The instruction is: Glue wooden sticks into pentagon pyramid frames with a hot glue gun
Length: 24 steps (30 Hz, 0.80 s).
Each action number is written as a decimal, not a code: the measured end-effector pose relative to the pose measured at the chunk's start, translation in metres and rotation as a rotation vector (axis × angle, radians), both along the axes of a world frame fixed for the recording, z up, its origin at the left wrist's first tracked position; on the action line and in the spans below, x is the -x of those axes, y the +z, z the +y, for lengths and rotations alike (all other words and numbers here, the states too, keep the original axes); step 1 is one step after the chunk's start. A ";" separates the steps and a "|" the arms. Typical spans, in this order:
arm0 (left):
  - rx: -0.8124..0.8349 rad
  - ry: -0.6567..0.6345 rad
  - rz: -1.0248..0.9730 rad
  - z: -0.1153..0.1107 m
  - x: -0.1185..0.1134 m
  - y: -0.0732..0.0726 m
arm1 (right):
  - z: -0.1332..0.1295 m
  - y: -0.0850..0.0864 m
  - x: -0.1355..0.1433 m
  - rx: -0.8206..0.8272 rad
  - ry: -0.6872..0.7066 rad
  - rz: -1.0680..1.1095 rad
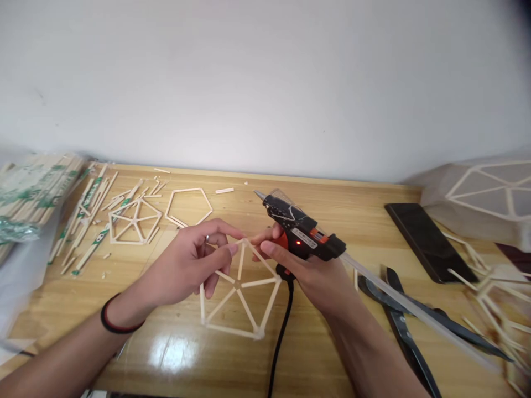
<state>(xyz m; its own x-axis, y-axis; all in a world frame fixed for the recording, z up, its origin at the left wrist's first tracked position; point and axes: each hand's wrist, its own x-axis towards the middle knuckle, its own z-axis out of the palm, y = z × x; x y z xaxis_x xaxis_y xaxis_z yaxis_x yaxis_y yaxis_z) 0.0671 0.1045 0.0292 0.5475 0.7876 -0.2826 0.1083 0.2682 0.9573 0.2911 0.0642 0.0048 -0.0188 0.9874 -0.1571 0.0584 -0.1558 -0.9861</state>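
Observation:
Between both hands is a pentagon frame of wooden sticks, with spokes meeting at its middle. My left hand pinches its upper left side near the top corner. My right hand is closed around a black and orange hot glue gun, whose red light is lit and nozzle points up and left. The thumb and a finger of that same hand also meet the frame near its top corner. A long clear glue stick juts from the gun's back, and a black cord hangs from its handle.
A spoked stick pentagon, a plain stick pentagon and loose sticks lie at left, beside bagged chopsticks. Rightward are a black phone, black-handled cutters and larger stick structures. A wall stands behind.

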 end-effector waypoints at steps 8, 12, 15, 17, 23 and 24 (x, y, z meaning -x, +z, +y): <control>0.075 -0.066 -0.221 -0.004 0.002 -0.003 | 0.000 0.001 0.007 0.066 0.044 0.169; 0.052 -0.108 -0.417 -0.001 0.006 -0.003 | 0.001 -0.004 0.009 0.104 0.038 0.273; -0.201 -0.056 -0.275 -0.001 0.007 0.000 | 0.001 -0.003 0.011 0.131 0.023 0.348; -0.462 -0.030 -0.152 0.000 0.006 0.002 | 0.001 -0.001 0.013 0.149 0.006 0.359; -0.926 -0.015 -0.022 0.003 0.006 0.010 | -0.001 0.001 0.016 0.159 0.036 0.303; -0.927 -0.001 -0.008 0.004 0.007 0.011 | -0.002 0.000 0.015 0.147 0.028 0.251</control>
